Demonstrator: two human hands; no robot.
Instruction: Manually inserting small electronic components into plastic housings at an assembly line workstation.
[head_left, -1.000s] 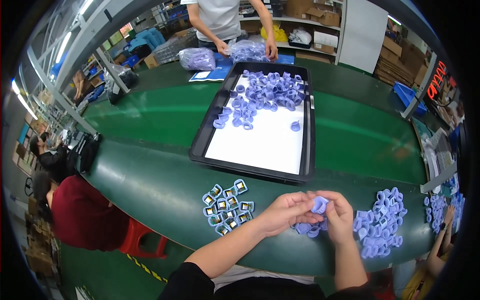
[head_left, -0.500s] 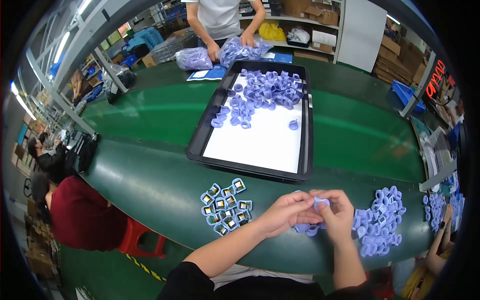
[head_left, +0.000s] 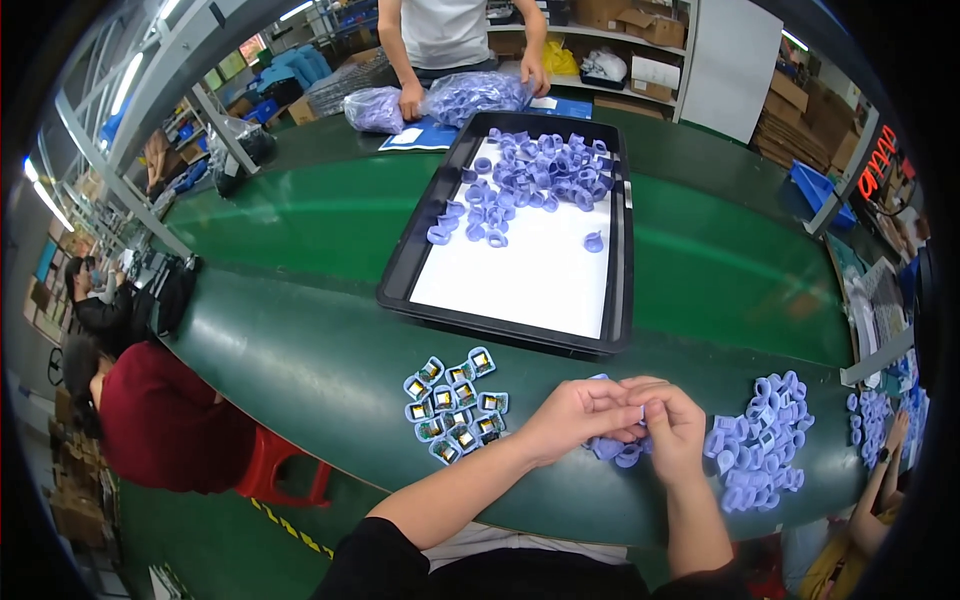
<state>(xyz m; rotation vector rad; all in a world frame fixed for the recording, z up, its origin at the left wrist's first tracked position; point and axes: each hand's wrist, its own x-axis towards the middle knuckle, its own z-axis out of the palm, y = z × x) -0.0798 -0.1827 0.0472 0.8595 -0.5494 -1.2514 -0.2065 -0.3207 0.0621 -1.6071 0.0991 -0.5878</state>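
From where I watch, the long green table (head_left: 300, 330) fills most of my view, curving with the lens. On its far half sits a big black tray (head_left: 490, 325) lined with a white sheet (head_left: 510, 290). At the near left I see a seated person in a dark red top (head_left: 170, 420) on a red stool (head_left: 280, 470); beyond the tray stands a co-worker in a white shirt (head_left: 447, 35), both hands at a large clear bag (head_left: 478, 95) of purple pieces, with a smaller bag (head_left: 375, 108) just left of it.

Nearest me are the wearer's own hands. The left hand (head_left: 585, 418) and the right hand (head_left: 672, 420) are together at the near edge, thumbs and fingers pinched on one small purple piece (head_left: 642, 409). I get only a sliver of it between the fingertips; the rest is hidden.

Purple ring-shaped pieces (head_left: 545, 165) crowd the tray's far end. A smaller loose heap (head_left: 762, 440) of them lies to the right of the hands, and to the left is a tight cluster of pale blue housings (head_left: 443, 398) with small boards inside. A few more purple rings (head_left: 627, 457) lie under the hands, partly covered. Smallest on its own is a single ring (head_left: 593, 241), toward the tray's right side.
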